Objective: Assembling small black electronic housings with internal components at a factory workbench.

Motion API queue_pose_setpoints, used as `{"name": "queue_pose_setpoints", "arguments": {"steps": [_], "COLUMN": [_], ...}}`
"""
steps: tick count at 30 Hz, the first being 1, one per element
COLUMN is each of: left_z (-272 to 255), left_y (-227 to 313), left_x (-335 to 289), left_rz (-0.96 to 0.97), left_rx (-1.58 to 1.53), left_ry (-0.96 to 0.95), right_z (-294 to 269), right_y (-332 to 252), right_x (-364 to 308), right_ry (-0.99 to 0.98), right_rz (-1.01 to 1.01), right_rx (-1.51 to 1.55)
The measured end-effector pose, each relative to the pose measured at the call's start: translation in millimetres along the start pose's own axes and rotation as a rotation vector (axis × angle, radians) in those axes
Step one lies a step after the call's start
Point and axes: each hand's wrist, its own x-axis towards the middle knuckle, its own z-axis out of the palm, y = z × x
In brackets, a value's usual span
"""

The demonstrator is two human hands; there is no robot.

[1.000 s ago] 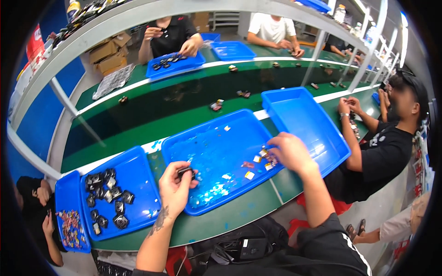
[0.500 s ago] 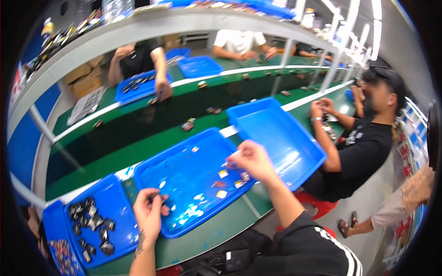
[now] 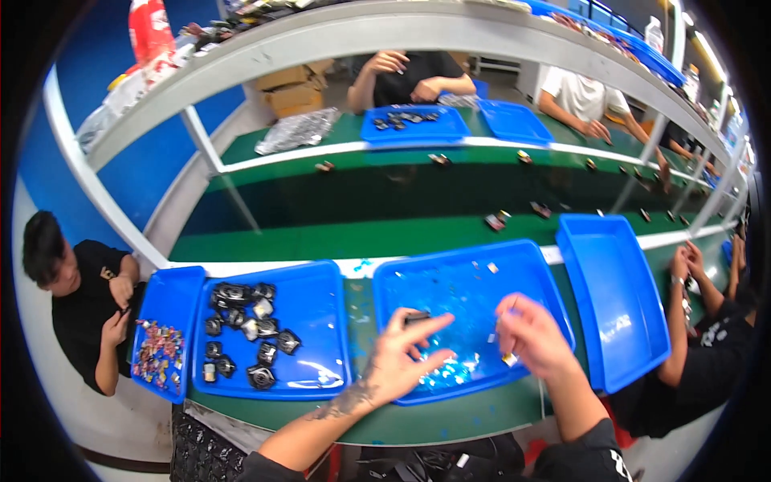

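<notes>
My left hand [image 3: 404, 357] is over the left part of a shallow blue tray [image 3: 554, 277], thumb and forefinger stretched apart. A small black part [image 3: 418, 317] shows at its fingers and seems to be held there. My right hand [image 3: 534, 336], blurred, hovers above the right side of that tray with its fingers curled in. Something pale is at its fingertips, too small to name. Just below them is a small yellow-and-white piece [image 3: 508, 359]. Another small pale piece [image 3: 492, 267] lies near the tray's far side, among bluish, shiny specks.
To the left, a blue tray [image 3: 317, 321] holds several black round-faced parts [image 3: 261, 376]; beside it a narrow blue bin [image 3: 191, 293] holds small colourful pieces. Another blue tray [image 3: 614, 305] stands at right. Beyond runs a dark green belt [image 3: 385, 193] with scattered parts. Co-workers sit around.
My view has swung left, bringing the left bins and a person at the left into sight. My left thumb and forefinger have spread. Fewer small pieces show beside my right hand.
</notes>
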Motion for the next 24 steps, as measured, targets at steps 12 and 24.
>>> {"name": "queue_pose_setpoints", "arguments": {"steps": [12,24], "left_z": [4.0,-9.0], "left_y": [-8.5,-15.2], "left_x": [6.0,7.8], "left_rz": [-0.116,-0.263], "left_rx": [-0.185,-0.477], "left_ry": [0.063,-0.041], "right_z": [50.2,40.2], "right_y": [23.7,38.4], "right_x": [13.5,17.6], "right_ry": [-0.112,-0.154], "right_rz": [0.060,-0.179], "right_rx": [0.216,-0.332]}}
